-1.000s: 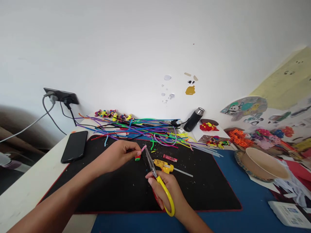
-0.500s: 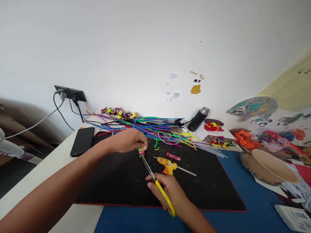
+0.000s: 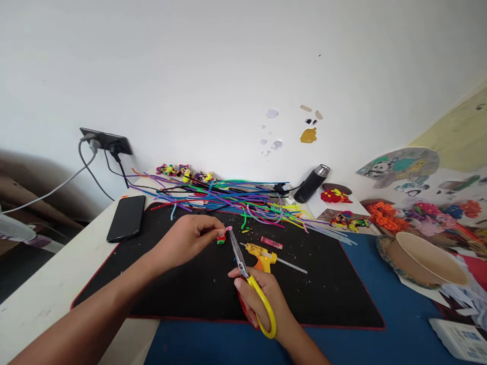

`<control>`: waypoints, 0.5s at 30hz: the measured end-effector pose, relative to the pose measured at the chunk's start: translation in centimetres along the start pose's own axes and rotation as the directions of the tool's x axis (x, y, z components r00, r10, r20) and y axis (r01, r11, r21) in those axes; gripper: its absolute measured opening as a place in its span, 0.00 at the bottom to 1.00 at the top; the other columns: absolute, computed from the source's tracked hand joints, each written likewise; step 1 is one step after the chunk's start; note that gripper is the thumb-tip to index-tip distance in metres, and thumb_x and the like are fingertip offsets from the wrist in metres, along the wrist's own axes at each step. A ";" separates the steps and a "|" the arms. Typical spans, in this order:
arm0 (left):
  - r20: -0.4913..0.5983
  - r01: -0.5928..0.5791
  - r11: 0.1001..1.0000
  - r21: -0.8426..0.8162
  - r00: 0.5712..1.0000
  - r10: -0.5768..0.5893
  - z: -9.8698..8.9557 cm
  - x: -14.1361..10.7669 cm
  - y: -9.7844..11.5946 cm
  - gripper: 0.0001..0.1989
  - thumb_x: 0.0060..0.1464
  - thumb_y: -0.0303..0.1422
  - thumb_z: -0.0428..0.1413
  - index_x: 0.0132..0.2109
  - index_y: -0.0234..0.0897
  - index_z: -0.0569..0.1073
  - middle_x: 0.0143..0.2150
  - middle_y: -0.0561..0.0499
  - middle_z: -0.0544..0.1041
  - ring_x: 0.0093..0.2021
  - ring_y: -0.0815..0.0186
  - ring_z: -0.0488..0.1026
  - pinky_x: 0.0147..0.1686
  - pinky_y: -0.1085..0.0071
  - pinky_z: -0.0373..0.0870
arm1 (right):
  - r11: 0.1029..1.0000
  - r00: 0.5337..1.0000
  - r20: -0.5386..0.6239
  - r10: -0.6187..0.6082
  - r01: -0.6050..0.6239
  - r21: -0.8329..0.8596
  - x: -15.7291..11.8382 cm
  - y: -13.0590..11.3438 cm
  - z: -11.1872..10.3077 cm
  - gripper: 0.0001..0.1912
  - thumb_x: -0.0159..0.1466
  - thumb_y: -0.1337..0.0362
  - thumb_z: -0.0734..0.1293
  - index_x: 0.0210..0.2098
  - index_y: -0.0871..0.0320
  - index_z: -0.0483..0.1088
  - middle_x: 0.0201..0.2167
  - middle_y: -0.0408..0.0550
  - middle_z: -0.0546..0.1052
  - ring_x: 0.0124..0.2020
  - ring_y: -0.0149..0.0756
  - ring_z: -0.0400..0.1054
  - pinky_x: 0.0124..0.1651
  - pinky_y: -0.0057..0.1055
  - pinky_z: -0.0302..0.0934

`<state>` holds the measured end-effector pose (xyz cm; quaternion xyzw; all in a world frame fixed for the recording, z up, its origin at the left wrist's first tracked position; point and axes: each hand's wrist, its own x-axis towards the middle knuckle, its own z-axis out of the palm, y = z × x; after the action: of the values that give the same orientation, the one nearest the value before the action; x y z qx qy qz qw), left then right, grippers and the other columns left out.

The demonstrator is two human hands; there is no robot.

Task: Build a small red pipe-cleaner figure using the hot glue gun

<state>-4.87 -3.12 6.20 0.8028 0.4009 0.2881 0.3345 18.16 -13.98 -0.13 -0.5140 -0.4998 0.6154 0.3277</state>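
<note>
Scissors [image 3: 262, 304] with a yellow handle are in my right hand [image 3: 266, 294], fingers wrapped round the grips, blades pointing up and away over the black mat [image 3: 182, 289]. My left hand [image 3: 194, 235] pinches a small pink piece [image 3: 229, 228], which touches the blade tips. Just below those fingertips is a small red and green piece [image 3: 221, 239]; whether the fingers touch it, I cannot tell. The yellow glue gun [image 3: 262, 253] lies right of the blades, partly behind my right hand, with a red lighter [image 3: 271, 243] beyond it.
Coloured pipe cleaners [image 3: 228, 195] spread along the wall. A phone [image 3: 126, 218] lies at the left. A black flask [image 3: 312, 183] leans at the back, near small fuzzy figures [image 3: 338, 196]. At the right are a beige bowl [image 3: 429, 258] and a white box [image 3: 458, 339].
My left hand has shifted left and turned, and the pink piece now shows at its fingertips. The scissors' blades have swung more upright, with their tips higher.
</note>
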 end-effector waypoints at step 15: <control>0.292 -0.360 0.792 0.492 0.926 0.239 0.7 1.8 3.1 0.10 0.71 0.29 0.53 0.43 0.37 0.78 0.38 0.48 0.83 0.38 0.61 0.81 0.38 0.69 0.70 | 0.983 0.994 -0.100 0.047 -0.064 -0.170 0.4 0.9 0.4 0.34 0.64 0.36 0.68 0.50 0.62 0.78 0.13 0.32 0.61 0.10 0.25 0.53 0.14 0.21 0.47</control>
<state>-2.04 -3.28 8.45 0.9436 0.2937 0.1254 0.0872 17.72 -13.97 -1.12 -0.5833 -0.5206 0.5531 0.2879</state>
